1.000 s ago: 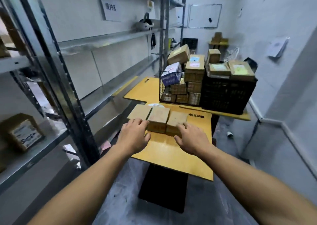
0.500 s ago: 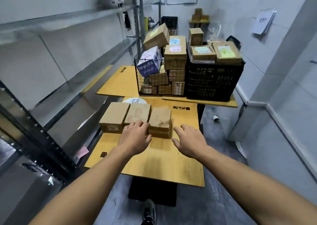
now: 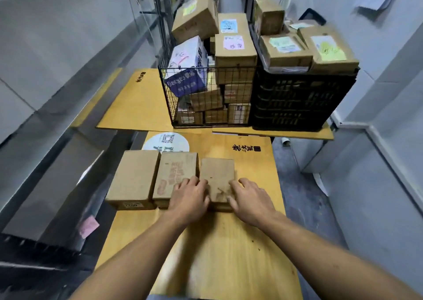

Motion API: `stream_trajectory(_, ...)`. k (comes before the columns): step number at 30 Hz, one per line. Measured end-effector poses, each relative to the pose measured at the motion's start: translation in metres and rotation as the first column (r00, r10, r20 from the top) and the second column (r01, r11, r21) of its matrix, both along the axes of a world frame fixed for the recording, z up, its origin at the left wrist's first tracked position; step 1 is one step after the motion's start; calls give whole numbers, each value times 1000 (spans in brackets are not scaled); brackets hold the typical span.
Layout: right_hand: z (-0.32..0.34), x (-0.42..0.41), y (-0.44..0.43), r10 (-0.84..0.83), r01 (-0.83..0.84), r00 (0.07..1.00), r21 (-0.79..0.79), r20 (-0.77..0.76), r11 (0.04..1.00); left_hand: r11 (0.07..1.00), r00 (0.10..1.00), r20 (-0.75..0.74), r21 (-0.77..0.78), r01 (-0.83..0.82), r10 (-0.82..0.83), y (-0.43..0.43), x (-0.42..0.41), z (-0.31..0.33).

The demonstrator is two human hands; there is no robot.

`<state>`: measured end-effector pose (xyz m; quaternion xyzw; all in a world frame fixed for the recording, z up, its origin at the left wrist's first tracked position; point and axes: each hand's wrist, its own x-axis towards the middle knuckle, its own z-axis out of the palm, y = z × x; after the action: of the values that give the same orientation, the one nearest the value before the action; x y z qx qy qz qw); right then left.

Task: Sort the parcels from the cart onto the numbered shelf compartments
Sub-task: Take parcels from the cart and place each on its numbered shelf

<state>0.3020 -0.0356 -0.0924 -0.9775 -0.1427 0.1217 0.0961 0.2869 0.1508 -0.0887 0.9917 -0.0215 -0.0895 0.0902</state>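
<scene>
Head view: three cardboard parcels are seen in a row on the near yellow table [image 3: 229, 254], touching side to side: left parcel [image 3: 134, 178], middle parcel [image 3: 175, 173], right parcel [image 3: 217, 178]. The left hand [image 3: 188, 196] is laid flat, fingers loosely spread, over the seam between middle and right parcels; the right hand [image 3: 251, 199] is pressed with spread fingers against the right parcel's right edge and near corner, so that parcel is bracketed by both hands, not lifted. A round sticker [image 3: 167, 140] is partly hidden behind the row. Further back, a second yellow table [image 3: 137, 107] is loaded with a wire basket [image 3: 206, 96] and a black crate [image 3: 297, 98], both heaped with parcels above their rims, blocking the far end. Grey metal shelving [image 3: 57, 139] is run close along the left table edge; a pink note [image 3: 88, 226] is stuck to it. Bare tabletop is left open right of the row and toward the near edge; open floor [image 3: 304, 196] is seen on the right, bounded by the wall.
</scene>
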Motion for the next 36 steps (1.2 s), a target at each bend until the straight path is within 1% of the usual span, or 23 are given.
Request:
stream_trajectory(4,-19,13,11,-81,88,993,86,-82,992,999,999,33,41,18,-19,3,12,-19)
stream_trajectory(7,-34,14,15,-151,183,973,183,-174,966,999,998,47,24,-31,29,1,12,-29)
stream_trajectory(9,-42,14,15,-198,270,948,296,-251,916,998,997,41,6,-60,60,-2,10,-32)
stream_trajectory(11,-49,14,13,-233,346,924,404,-305,846,997,996,50,-15,-74,75,-6,10,-34)
stream_trajectory(14,-52,13,8,-260,405,905,488,-338,773,995,992,90,-57,-88,93,-9,5,-34)
stream_trajectory(16,-49,11,4,-288,444,890,525,-353,726,989,987,115,-108,-97,109,-13,-2,-34)
stream_trajectory(18,-44,10,-3,-302,474,876,563,-375,677,973,980,147,-205,-102,134,-22,-10,-31)
stream_trajectory(20,-36,10,-13,-293,478,876,617,-383,625,943,960,241,-329,-58,143,-32,-17,-25)
stream_trajectory(21,-31,10,-18,-285,475,879,653,-383,590,911,942,293,-412,-31,165,-37,-20,-22)
stream_trajectory(22,-26,9,-24,-273,472,881,692,-385,546,855,926,315,-518,-13,206,-42,-22,-17)
stream_trajectory(24,-15,4,-33,-246,468,883,762,-399,447,690,909,286,-724,-3,303,-51,-24,-6)
stream_trajectory(25,-10,1,-38,-237,463,886,790,-399,402,608,899,265,-794,-2,349,-55,-24,-2)
stream_trajectory(26,-6,-1,-43,-236,456,889,811,-393,367,557,888,255,-830,-2,383,-60,-24,1)
stream_trajectory(27,-4,-4,-47,-240,448,892,824,-384,346,544,876,262,-839,0,404,-64,-24,4)
stream_trajectory(29,0,-8,-55,-243,429,899,841,-364,329,556,862,276,-831,-8,426,-69,-24,6)
stream_trajectory(31,3,-11,-62,-243,424,900,857,-362,293,531,858,227,-845,-61,460,-72,-24,7)
stream_trajectory(33,6,-14,-68,-240,419,899,879,-367,228,493,870,152,-862,-115,469,-73,-24,11)
stream_trajectory(34,7,-15,-70,-233,418,899,887,-372,197,450,887,98,-883,-131,451,-74,-25,14)
stream_trajectory(36,12,-16,-72,-207,410,903,898,-376,161,305,922,-34,-939,-162,386,-77,-25,17)
